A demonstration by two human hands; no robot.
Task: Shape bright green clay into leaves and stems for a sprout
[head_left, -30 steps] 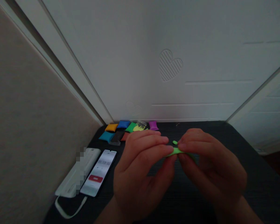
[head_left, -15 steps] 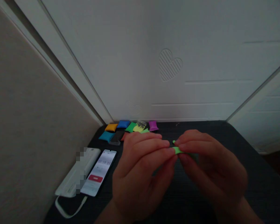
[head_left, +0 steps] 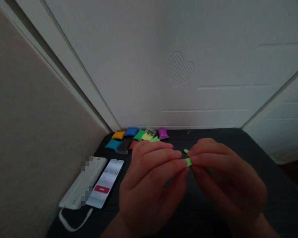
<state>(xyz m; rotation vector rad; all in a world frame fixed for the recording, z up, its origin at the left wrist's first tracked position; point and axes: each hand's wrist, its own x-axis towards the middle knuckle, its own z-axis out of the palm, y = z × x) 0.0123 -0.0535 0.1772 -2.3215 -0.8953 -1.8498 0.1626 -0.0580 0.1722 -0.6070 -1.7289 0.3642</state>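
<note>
Between my hands is a small piece of bright green modelling clay (head_left: 189,162). My left hand (head_left: 151,185) pinches its left end between thumb and forefinger. The fingertips of my right hand (head_left: 223,178) are closed on its right end. Just beyond the right fingertips shows another small bit of green clay (head_left: 186,151); whether it lies on the table or joins the held piece I cannot tell. Most of the held clay is hidden by the fingers.
Several colourful packets sit at the back of the dark table (head_left: 213,135), among them an orange packet (head_left: 118,135), a blue packet (head_left: 131,132) and a purple packet (head_left: 163,133). Left of my hands lie a phone (head_left: 105,183) with a running timer and a white power bank (head_left: 75,190) with a cable.
My right hand has shifted slightly right and down. The green clay between the fingertips has tipped a little, and slightly more of the bit behind them shows.
</note>
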